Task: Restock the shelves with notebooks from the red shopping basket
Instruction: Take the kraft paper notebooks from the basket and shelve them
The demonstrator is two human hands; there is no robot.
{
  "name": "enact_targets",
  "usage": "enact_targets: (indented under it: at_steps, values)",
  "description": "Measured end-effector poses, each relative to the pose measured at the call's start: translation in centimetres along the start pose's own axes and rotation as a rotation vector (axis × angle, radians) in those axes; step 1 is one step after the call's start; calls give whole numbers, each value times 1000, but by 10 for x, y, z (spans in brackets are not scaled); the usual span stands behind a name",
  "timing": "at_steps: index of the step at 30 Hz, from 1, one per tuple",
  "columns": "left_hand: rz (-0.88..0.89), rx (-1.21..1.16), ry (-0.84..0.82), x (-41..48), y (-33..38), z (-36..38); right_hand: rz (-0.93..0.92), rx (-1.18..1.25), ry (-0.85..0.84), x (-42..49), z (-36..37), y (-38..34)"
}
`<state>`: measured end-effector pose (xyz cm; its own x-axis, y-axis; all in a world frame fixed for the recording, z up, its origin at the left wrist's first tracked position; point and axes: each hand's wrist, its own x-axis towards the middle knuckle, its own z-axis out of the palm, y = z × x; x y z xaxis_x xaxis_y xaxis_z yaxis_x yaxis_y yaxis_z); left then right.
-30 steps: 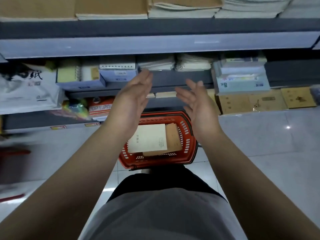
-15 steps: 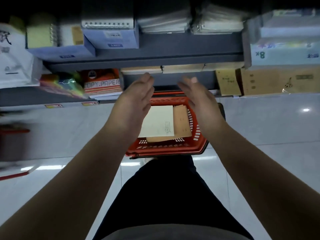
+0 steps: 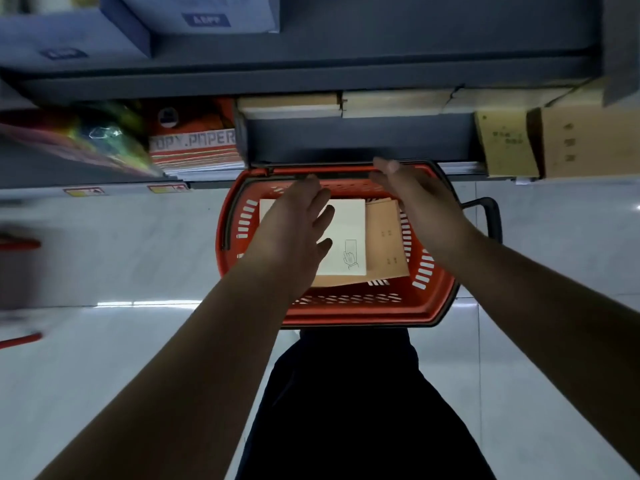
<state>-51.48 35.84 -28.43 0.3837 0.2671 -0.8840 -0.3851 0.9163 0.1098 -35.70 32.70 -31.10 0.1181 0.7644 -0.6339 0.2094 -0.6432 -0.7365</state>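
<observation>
Both hands hang over the red shopping basket (image 3: 429, 306) now, and neither one has anything in it. Left hand (image 3: 294, 233) sits low above the cream notebook (image 3: 346, 237), fingers straight and loose, thumb spread out to the side, holding nothing. Right hand (image 3: 419, 206) hovers on the other side, above the brown notebook (image 3: 386, 244), fingers extended toward the far rim, also empty.

Basket stands on the pale floor just in front of the bottom shelf (image 3: 346, 140), with the person's dark-clothed legs right behind it. Inside, the cream notebook lies flat on top, overlapping the brown one, which pokes out to the right and along the near edge. Looks to me like a two-handed scoop is coming.

Where could this slip? Those covers look smooth and the pile is skewed, so a pinch on the cream one alone may drag the brown one half up and drop it against the basket wall. Lifting both unsquared risks them fanning apart on the way up. Watch the black handle (image 3: 485, 216) folded out on the right; a wrist catching it could jolt the basket. Up on the shelf, stacked tan notebooks (image 3: 287, 105) sit under a tight ledge, so an angled insert could bend a corner.
</observation>
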Motion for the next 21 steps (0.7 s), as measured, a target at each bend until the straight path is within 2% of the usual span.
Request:
enact_targets:
  at_steps: [1,3,6,10,21]
  values:
    - [184,168,167,12,-5,-7,2,-31,-17,8,3,2]
    - [223,223,165,24,-9,-14,6,-73,-45,25,9,9]
    - [153,125,223,53,-16,-29,-16,-165,-79,48,20,23]
    - [145,25,312,80,-29,-45,-67,-297,-134,69,38,47]
    - [-14,-168,387,143,-66,-82,-113,-368,-227,123,62,125]
